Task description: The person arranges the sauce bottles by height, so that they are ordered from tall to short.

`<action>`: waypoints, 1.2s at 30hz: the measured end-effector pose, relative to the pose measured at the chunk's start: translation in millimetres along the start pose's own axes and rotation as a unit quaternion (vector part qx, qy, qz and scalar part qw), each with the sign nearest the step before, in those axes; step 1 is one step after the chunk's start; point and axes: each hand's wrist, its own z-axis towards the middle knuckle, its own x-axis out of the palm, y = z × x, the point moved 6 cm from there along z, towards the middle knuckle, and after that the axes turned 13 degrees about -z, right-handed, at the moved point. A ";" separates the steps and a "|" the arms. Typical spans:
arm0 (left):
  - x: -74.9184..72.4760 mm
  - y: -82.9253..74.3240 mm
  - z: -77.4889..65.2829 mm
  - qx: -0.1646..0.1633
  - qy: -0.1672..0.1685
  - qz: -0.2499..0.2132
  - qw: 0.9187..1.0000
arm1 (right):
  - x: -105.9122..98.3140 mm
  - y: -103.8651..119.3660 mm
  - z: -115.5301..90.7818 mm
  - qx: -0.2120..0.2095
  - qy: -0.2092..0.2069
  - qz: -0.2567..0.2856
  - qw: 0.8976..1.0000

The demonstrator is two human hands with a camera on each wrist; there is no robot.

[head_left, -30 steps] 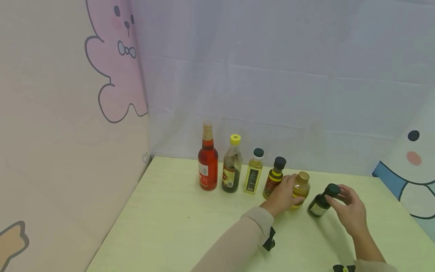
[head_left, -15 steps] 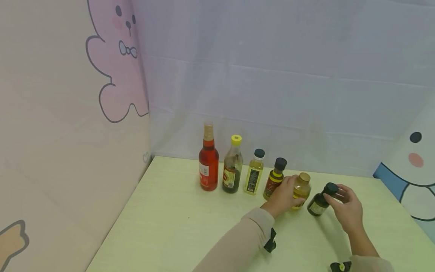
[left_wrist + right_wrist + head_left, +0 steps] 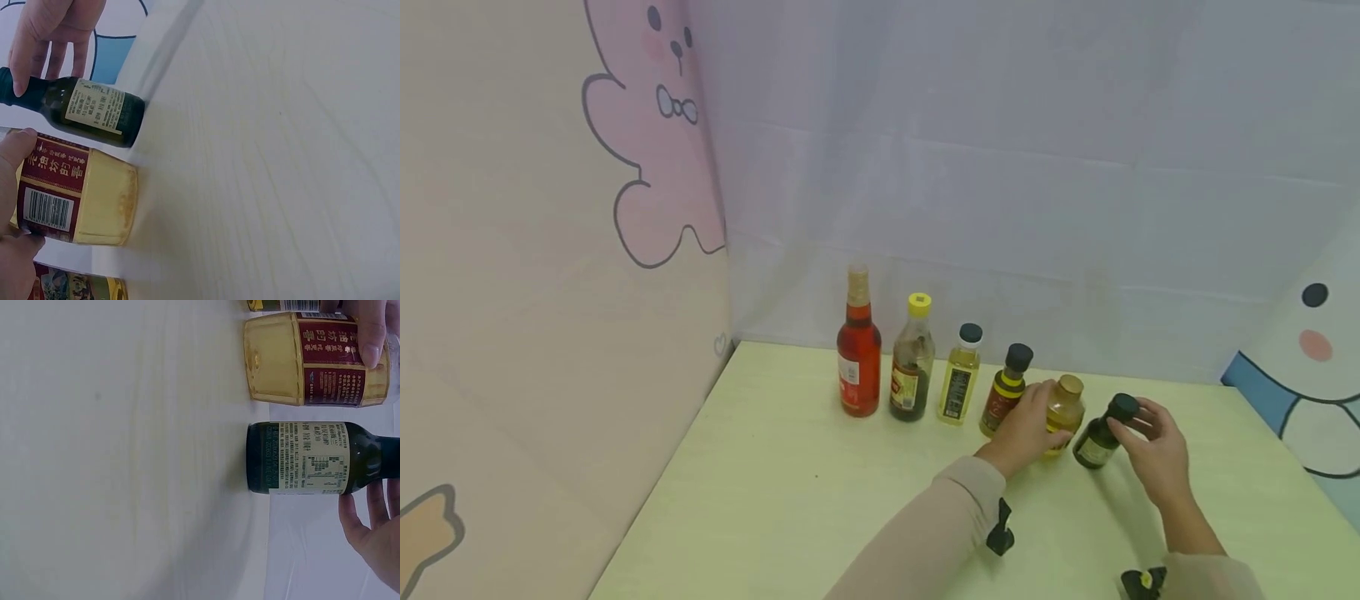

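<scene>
In the head view my left hand (image 3: 1021, 429) grips a squat bottle of yellow oil (image 3: 1066, 410), which has a tan cap. Its dark red label (image 3: 53, 181) shows in the left wrist view, with fingers and thumb on both sides. My right hand (image 3: 1157, 454) holds a small dark green bottle (image 3: 1096, 443) near its dark cap, thumb on one side and fingers on the other. This bottle's pale label (image 3: 312, 457) faces the right wrist camera. A narrow gap separates the two held bottles. Both bases are at the tabletop.
Left of my hands, a row holds a dark-capped bottle (image 3: 1002, 404), a slim yellow oil bottle (image 3: 958, 387), a yellow-capped bottle (image 3: 912, 383) and a tall red bottle (image 3: 859, 362). A cloth wall (image 3: 970, 208) stands behind the pale table (image 3: 790, 500).
My right hand has moved the dark green bottle a little left, closer to the squat oil bottle. The left hand stays on its bottle, nearly still.
</scene>
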 end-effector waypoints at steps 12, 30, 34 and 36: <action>1.3 0.0 -1.4 0.017 -0.021 -0.048 0.999 | 2.3 0.6 0.5 0.001 -0.016 0.011 1.000; -0.1 4.7 -32.8 -0.006 -0.001 -0.100 0.995 | 4.1 11.8 -27.4 -0.027 0.081 -0.091 0.992; -1.9 4.2 -46.6 0.003 0.011 -0.114 0.993 | 7.2 16.2 -33.4 -0.025 0.091 -0.122 0.988; -3.5 4.3 -53.4 0.005 0.020 -0.109 0.994 | 8.7 18.6 -36.9 -0.024 0.099 -0.134 0.986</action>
